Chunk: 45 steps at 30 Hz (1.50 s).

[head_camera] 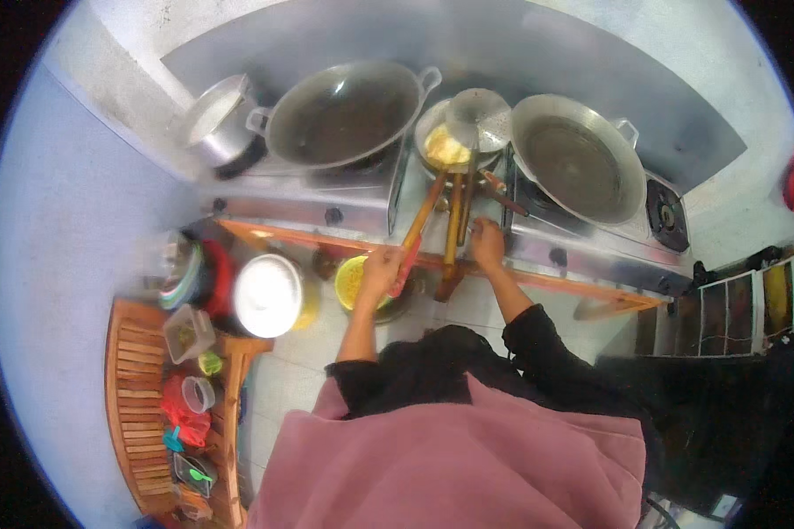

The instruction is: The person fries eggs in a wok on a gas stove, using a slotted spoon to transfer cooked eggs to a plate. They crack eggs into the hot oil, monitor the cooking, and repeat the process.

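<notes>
My left hand (382, 268) is closed around a long wooden handle (425, 206) with a red lower part. That handle runs up to a metal bowl (425, 125) between the two stoves, where pale yellow food (446, 145) lies. What sits at the handle's far end is unclear. My right hand (488, 246) is beside the other handles, fingers curled; whether it grips anything is hidden. A perforated metal skimmer (493, 125) rests over the bowl. More long handles (455, 221) stick out from the bowl towards me. Near my right hand is a dark brown handle (506, 200).
Large woks stand on the left stove (344, 116) and right stove (572, 159). A lidded pot (221, 125) is at far left. Below the counter are a yellow basin (349, 281) and a white-lidded container (268, 295). A wooden bench (142, 397) holds plastic tubs and bags.
</notes>
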Each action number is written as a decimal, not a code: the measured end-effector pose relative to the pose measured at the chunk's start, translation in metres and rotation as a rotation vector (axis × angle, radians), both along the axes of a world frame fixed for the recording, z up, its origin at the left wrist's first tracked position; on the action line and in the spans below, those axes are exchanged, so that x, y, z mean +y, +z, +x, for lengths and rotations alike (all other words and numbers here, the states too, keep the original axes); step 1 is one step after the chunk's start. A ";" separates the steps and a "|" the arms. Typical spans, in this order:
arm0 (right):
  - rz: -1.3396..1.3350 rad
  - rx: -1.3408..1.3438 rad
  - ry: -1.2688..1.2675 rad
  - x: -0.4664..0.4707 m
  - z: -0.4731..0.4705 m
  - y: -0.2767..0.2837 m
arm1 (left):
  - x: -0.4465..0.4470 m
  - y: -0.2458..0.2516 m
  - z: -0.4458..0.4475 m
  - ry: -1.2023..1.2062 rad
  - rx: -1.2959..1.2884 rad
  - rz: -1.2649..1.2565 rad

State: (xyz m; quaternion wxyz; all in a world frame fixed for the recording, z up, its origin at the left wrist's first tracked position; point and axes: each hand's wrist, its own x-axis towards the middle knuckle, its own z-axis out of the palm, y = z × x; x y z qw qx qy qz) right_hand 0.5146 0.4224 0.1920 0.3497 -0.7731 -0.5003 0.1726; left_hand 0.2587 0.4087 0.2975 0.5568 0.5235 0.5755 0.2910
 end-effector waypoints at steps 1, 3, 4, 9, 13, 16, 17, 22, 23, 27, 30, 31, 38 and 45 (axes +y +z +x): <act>-0.036 -0.131 0.013 0.001 0.002 0.000 | -0.001 0.002 -0.002 0.024 0.010 -0.007; -0.024 -0.293 0.007 0.004 0.001 0.000 | -0.002 0.006 -0.013 0.039 -0.033 -0.077; -0.021 -0.372 0.014 0.006 -0.002 0.001 | -0.003 0.007 -0.019 0.066 -0.032 -0.060; -0.057 -0.437 0.250 0.017 0.007 0.000 | -0.009 -0.013 -0.070 0.295 -0.101 -0.030; -0.193 -0.456 0.308 0.033 0.026 -0.025 | -0.033 -0.070 -0.125 0.594 -0.179 -0.053; -0.331 -0.448 0.519 0.058 0.053 -0.039 | -0.054 -0.132 -0.156 0.798 -0.170 -0.113; -0.262 -0.417 0.499 0.061 0.058 -0.043 | -0.059 -0.154 -0.162 0.845 -0.174 -0.140; -0.187 -0.653 0.548 0.069 0.077 -0.044 | -0.051 -0.265 -0.166 0.943 -0.169 -0.257; -0.199 -0.560 0.554 0.072 0.081 -0.040 | -0.041 -0.282 -0.163 0.956 -0.180 -0.328; -0.321 -0.539 0.592 0.078 0.082 -0.023 | 0.016 -0.320 -0.162 0.892 0.034 -0.257; -0.372 -0.549 0.593 0.071 0.082 -0.009 | 0.068 -0.332 -0.160 0.794 -0.037 -0.142; -0.387 -0.553 0.601 0.066 0.081 -0.007 | 0.086 -0.332 -0.153 0.824 0.006 -0.121; -0.430 -0.582 0.675 0.050 0.064 0.012 | 0.161 -0.355 -0.147 0.855 -0.057 -0.080; -0.579 -1.099 0.911 0.041 0.028 0.025 | 0.159 -0.356 -0.119 0.870 -0.189 -0.195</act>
